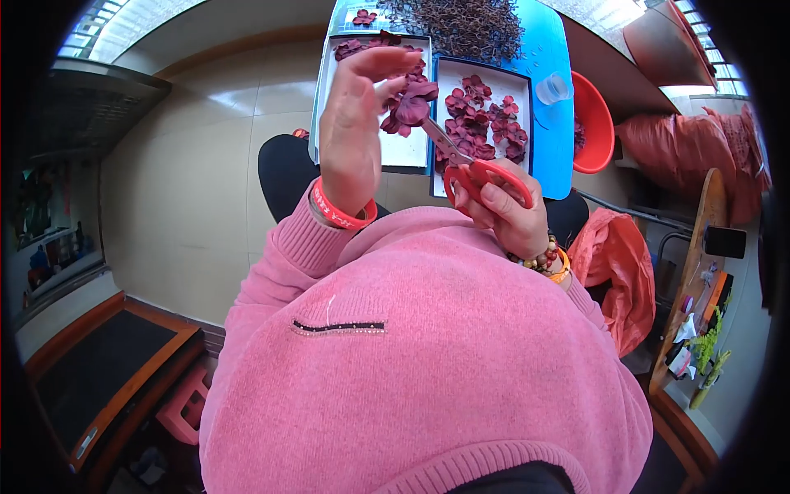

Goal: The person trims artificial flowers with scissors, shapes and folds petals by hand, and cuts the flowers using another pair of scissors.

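Note:
My left hand is raised over the left tray, its visible fingers apart and curving right beside a dark red flower. Some fingertips are partly hidden behind the petals. My right hand is closed around the red handles of the scissors, whose blades point up and left, with the tips at the flower's lower edge. Below lie two shallow trays, the left tray and the right tray, both holding dark red fabric flowers.
A blue table bears a heap of thin brown stems and a clear cup. A red basin stands at its right edge. Red sacks lie to the right. A pink stool is at lower left.

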A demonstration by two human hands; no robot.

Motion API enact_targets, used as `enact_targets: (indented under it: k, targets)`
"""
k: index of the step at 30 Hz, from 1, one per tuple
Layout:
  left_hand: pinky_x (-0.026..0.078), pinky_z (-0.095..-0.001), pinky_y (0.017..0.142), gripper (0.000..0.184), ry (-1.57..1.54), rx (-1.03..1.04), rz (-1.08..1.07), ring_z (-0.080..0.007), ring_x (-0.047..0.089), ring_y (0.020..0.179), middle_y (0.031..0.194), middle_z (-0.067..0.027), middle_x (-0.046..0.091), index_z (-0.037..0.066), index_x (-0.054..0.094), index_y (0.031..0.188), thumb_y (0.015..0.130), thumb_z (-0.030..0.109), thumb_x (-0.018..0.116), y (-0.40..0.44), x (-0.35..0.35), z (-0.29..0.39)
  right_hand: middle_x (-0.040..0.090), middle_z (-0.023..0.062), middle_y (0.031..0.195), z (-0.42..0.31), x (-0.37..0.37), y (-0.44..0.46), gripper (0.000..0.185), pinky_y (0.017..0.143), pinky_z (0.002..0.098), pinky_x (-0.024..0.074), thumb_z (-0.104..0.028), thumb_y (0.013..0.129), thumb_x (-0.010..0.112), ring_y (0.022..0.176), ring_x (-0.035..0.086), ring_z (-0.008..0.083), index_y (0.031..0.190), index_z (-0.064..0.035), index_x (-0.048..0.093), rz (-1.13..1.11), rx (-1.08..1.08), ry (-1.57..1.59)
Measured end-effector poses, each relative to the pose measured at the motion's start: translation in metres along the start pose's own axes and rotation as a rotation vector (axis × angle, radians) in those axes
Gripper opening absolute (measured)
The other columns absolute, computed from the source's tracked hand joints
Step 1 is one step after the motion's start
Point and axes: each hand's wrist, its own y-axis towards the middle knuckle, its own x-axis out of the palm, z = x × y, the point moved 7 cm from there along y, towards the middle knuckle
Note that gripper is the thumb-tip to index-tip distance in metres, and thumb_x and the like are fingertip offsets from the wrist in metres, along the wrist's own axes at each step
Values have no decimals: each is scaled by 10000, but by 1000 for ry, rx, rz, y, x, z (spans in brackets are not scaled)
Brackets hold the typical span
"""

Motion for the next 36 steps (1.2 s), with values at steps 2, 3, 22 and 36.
enact_targets:
  k: [2,3,22,36]
  targets:
    - [382,-407,931,436,-150,-162,-94,-265,503,1085,1130,-196,527,-30,423,1171,957,307,248,0,10,-7,619,111,840,0,4,0,267,446,172,309,-151,865,572,507,413,43,1085,-4,533,-1,-11,-34]
    - [402,-391,920,396,-215,-183,-55,-264,521,1064,1089,-191,550,-32,471,1099,964,269,252,-2,17,-7,620,108,841,-1,5,0,262,450,169,307,-149,864,574,509,411,39,1080,-6,537,4,-21,-45]
    - [390,-370,920,306,-373,-17,-166,-308,569,992,773,-175,630,69,375,760,970,280,303,9,38,-5,555,168,860,-19,25,-1,278,403,162,335,-133,884,515,491,424,77,1136,-20,485,-31,341,397]
    - [358,-379,909,304,-123,-13,192,-288,576,1021,803,-175,648,103,369,777,971,305,251,5,16,5,618,135,888,-47,49,4,197,618,250,483,13,825,564,728,606,174,1020,44,555,184,-561,-957]
